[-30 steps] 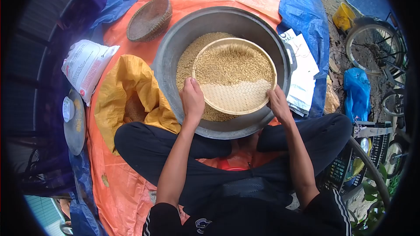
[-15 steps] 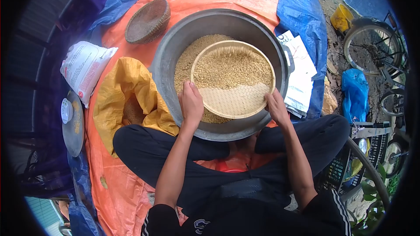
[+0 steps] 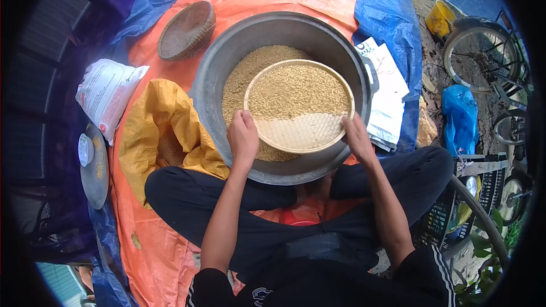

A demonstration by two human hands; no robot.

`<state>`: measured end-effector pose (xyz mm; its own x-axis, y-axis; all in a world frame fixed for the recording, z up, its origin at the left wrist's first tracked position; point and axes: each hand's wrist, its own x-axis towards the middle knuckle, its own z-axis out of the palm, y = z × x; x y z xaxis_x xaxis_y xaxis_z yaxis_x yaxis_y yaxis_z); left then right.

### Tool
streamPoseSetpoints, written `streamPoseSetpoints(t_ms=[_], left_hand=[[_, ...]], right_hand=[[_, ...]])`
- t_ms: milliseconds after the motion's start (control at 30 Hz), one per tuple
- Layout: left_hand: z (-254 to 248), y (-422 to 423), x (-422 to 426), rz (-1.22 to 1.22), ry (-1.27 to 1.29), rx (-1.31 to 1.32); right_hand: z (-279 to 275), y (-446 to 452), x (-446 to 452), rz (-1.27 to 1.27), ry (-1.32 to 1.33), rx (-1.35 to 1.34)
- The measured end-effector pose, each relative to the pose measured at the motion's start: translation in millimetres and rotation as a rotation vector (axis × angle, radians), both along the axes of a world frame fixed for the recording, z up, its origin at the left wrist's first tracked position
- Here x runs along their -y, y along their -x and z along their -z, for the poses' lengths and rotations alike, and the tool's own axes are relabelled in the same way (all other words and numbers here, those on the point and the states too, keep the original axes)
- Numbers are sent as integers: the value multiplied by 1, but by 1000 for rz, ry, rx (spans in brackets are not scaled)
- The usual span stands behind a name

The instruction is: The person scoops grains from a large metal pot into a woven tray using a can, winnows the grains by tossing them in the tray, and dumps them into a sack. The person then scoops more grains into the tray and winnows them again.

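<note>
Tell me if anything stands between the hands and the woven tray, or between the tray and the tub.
Nothing visible does: the left hand and right hand grip the woven tray, held over the tub; what lies directly beneath it is hidden.

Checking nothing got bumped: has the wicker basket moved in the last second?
No: the basket keeps its place up and left of the basin; only the view shifted slightly.

The round tray (image 3: 301,133) looks like woven bamboo, matt, its weave visible; the wide tub (image 3: 284,178) is dull grey, its material unclear. At upper left, the basket (image 3: 185,33) is rough wickerwork. The orange sheet (image 3: 153,239) looks like creased plastic with a slight gloss.
</note>
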<state>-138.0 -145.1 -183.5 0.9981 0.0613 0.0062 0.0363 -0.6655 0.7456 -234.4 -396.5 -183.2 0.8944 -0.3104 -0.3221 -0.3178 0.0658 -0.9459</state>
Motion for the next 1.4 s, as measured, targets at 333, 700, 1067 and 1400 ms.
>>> streamPoseSetpoints(t_ms=[333,700,1067,1400], left_hand=[[-16,0,-3,6,136,230],[12,-1,-4,30,1,183],[17,0,-3,15,22,204],[5,-10,-11,-65,35,59]], right_hand=[[-11,-2,-7,-50,63,115],[1,0,-6,-62,119,44],[1,3,-2,-118,44,-2],[-5,3,-16,-112,4,33]])
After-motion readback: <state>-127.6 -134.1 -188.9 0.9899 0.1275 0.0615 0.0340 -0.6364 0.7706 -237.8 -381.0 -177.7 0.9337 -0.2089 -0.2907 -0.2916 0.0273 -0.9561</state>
